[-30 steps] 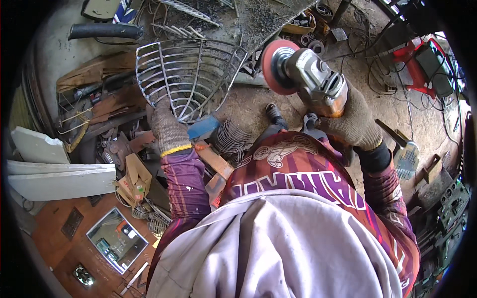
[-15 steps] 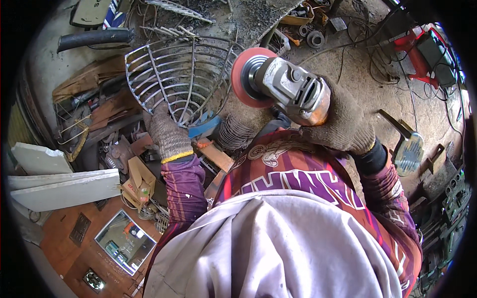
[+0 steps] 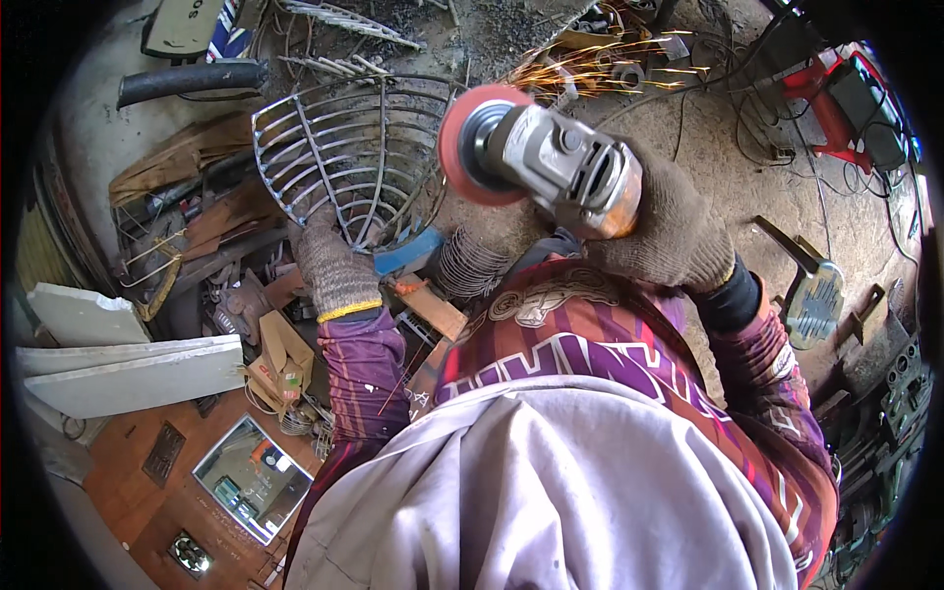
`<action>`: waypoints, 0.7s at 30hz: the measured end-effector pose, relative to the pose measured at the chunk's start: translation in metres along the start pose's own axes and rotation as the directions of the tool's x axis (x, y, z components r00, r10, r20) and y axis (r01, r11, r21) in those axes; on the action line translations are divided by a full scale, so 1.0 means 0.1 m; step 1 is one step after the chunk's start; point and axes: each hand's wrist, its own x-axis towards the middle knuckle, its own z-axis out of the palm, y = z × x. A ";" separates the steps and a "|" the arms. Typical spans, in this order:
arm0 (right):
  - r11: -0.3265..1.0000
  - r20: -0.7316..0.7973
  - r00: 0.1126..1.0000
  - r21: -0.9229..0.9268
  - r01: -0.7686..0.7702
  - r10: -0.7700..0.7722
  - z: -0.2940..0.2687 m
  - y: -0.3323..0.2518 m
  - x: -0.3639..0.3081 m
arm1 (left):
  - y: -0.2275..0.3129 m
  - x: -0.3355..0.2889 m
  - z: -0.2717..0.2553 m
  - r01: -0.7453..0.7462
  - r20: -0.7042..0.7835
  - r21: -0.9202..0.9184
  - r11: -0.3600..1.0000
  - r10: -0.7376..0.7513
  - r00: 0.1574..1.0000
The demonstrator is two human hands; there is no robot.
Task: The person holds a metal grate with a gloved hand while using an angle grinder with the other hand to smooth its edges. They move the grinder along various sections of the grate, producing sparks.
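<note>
My right hand (image 3: 669, 221), in a brown knit glove, is closed round the body of an angle grinder (image 3: 570, 162). Its red disc (image 3: 462, 147) overlaps the right side of a curved metal wire basket frame (image 3: 344, 147); the spot where the disc meets the metal is hidden behind it. Orange sparks (image 3: 600, 69) fly off to the far right. My left hand (image 3: 334, 258), gloved too, grips the frame's near lower end, with its fingertips partly hidden by the bars.
Coiled wire (image 3: 472, 261) and a wooden block (image 3: 431, 307) lie near my body. White boards (image 3: 128, 374) and scrap pile up at left. At right stand a red-and-black machine (image 3: 860, 113) with loose cables and a metal-headed tool (image 3: 814, 303). Metal rods (image 3: 354, 25) lie at the far side.
The grinder has moved slightly left and nearer the frame's right edge. Sparks now spray to the far right, where none showed before. My left hand keeps its hold.
</note>
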 end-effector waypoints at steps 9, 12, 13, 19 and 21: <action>1.000 0.060 0.998 0.013 0.026 -0.026 -0.05 -0.02 -0.14 | -0.06 -0.08 0.05 -0.121 -0.073 0.020 0.992 0.122 0.990; 0.993 -0.038 0.999 0.112 0.023 -0.018 -0.15 0.14 -0.21 | -0.02 -0.44 0.13 -0.475 0.010 0.234 0.849 0.486 0.874; 0.997 -0.061 0.997 0.058 0.051 -0.048 -0.21 0.15 -0.21 | -0.19 -0.35 -0.01 -0.851 0.186 0.322 0.415 0.853 0.487; 0.996 -0.138 0.987 0.061 -0.068 0.076 -0.33 0.12 -0.32 | -0.01 -0.54 -0.12 -0.740 0.852 0.439 -0.509 0.497 0.164; 0.994 -0.149 0.984 0.051 -0.093 0.099 -0.36 0.09 -0.34 | -0.02 -0.49 -0.15 -0.747 0.850 0.441 -0.498 0.499 0.169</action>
